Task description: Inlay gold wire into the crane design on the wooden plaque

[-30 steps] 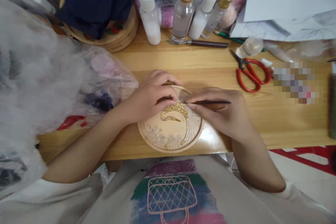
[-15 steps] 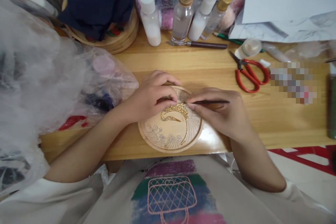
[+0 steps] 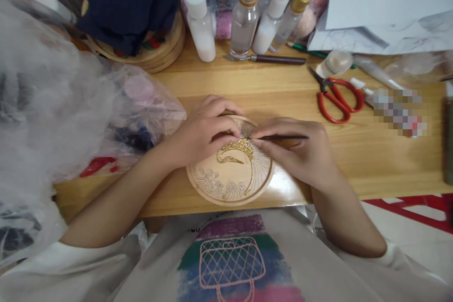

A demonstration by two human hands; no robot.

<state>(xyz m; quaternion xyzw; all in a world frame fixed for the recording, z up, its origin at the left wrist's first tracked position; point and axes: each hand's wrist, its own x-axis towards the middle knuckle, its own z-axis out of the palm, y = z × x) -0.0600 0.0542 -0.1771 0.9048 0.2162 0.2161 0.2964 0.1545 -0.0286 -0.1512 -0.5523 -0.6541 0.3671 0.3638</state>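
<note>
A round wooden disc (image 3: 226, 184) lies at the near edge of the wooden table (image 3: 276, 89). It carries a drawn crane and waves, partly outlined in gold wire (image 3: 238, 148). My left hand (image 3: 201, 130) rests curled on the disc's upper left, fingertips pressed down by the gold wire. My right hand (image 3: 300, 151) pinches a thin dark tool (image 3: 283, 137) whose tip meets the gold wire at the crane's back.
Red scissors (image 3: 336, 96) lie at the right. A dark-handled knife (image 3: 272, 59) and several small bottles (image 3: 244, 19) stand at the back. Clear plastic bags (image 3: 71, 104) pile up on the left, papers (image 3: 382, 4) at the back right, stacked wooden discs (image 3: 155, 52) at the back left.
</note>
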